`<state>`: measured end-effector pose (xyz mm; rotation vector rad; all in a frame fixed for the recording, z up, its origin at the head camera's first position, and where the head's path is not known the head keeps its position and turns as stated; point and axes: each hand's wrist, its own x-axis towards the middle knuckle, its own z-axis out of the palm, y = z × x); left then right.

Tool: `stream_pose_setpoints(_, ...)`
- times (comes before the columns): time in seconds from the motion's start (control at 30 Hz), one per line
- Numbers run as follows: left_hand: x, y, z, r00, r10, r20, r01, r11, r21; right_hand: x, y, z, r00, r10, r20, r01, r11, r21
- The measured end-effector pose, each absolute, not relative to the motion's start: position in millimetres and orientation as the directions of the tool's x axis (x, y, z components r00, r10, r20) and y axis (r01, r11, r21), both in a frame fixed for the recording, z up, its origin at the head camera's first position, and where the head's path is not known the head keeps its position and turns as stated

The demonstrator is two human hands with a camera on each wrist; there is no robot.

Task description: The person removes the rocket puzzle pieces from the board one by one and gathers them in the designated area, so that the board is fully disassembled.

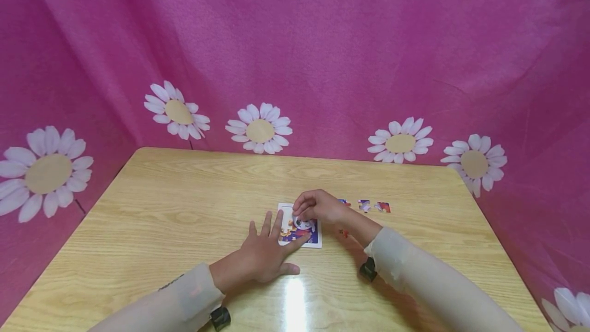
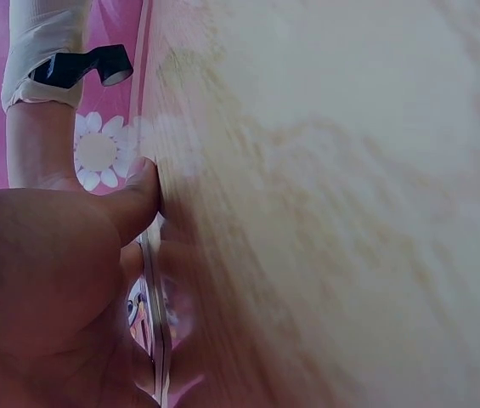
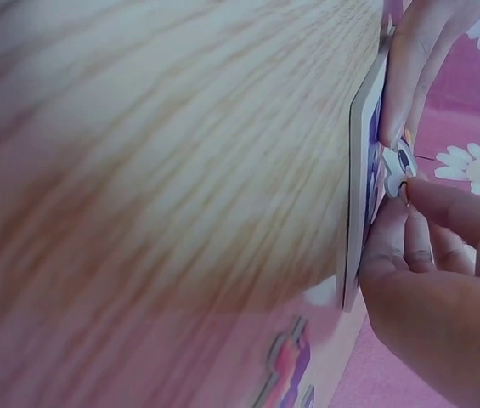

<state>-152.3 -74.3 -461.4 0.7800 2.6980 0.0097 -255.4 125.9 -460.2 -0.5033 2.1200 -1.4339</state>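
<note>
On the puzzle board (image 1: 318,245), we see the left hand (image 1: 265,256) resting with fingers spread, while the right hand (image 1: 322,206) pinches a puzzle piece (image 3: 392,171) tilted over the board, where we judge a slanted press could jam it.

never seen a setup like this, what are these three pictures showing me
There's no robot, just a person's bare left hand and right hand. The wide picture comes from a camera worn on the head; the other two come from one on each wrist. On the wooden table lies a picture puzzle board, with loose pieces to its right. The left hand is spread, fingers touching the board. The right hand's grip pinches a piece printed with an eye.
</note>
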Motion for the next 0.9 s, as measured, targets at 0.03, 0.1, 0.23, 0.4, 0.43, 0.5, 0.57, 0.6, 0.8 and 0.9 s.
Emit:
stream_pose_setpoints(0.03,-152.2,-74.2,-461.4,-0.795,0.519,-0.314,0.516,0.851,0.099,-255.0,125.8,-459.6,-0.788,-0.576,-0.217,-0.014,0.369,-0.929)
stream_pose_setpoints(0.1,-152.0,-74.1,-461.3,-0.795,0.517,-0.316,0.514,0.852,0.100,-254.4,125.6,-458.8,-0.784,-0.580,-0.222,-0.017,0.377,-0.926)
stream_pose_setpoints(0.23,-151.8,-74.0,-461.0,-0.796,0.515,-0.319,0.513,0.853,0.097,-253.9,125.1,-458.5,-0.784,-0.579,-0.222,-0.032,0.395,-0.918)
stream_pose_setpoints(0.4,-152.3,-74.1,-461.6,-0.794,0.516,-0.321,0.515,0.852,0.094,-255.0,125.2,-459.1,-0.790,-0.574,-0.215,-0.052,0.412,-0.910)
stream_pose_setpoints(0.43,-152.3,-74.1,-461.7,-0.794,0.516,-0.321,0.515,0.852,0.095,-255.4,125.5,-459.4,-0.789,-0.575,-0.215,-0.053,0.413,-0.909)
stream_pose_setpoints(0.5,-152.2,-74.1,-461.8,-0.794,0.517,-0.321,0.515,0.852,0.096,-256.4,126.0,-460.5,-0.789,-0.575,-0.217,-0.052,0.413,-0.909)
stream_pose_setpoints(0.57,-152.1,-74.2,-461.8,-0.793,0.517,-0.321,0.515,0.852,0.099,-257.1,126.8,-461.7,-0.787,-0.579,-0.216,-0.045,0.403,-0.914)
stream_pose_setpoints(0.6,-152.1,-74.3,-461.9,-0.793,0.517,-0.322,0.515,0.851,0.099,-257.5,127.2,-462.1,-0.786,-0.580,-0.214,-0.044,0.397,-0.917)
stream_pose_setpoints(0.8,-152.1,-74.5,-461.8,-0.791,0.520,-0.323,0.520,0.849,0.093,-258.2,129.1,-461.9,-0.795,-0.567,-0.216,-0.024,0.385,-0.923)
stream_pose_setpoints(0.9,-152.1,-74.5,-461.6,-0.791,0.521,-0.321,0.522,0.848,0.091,-258.1,130.4,-461.0,-0.797,-0.563,-0.216,-0.024,0.387,-0.922)
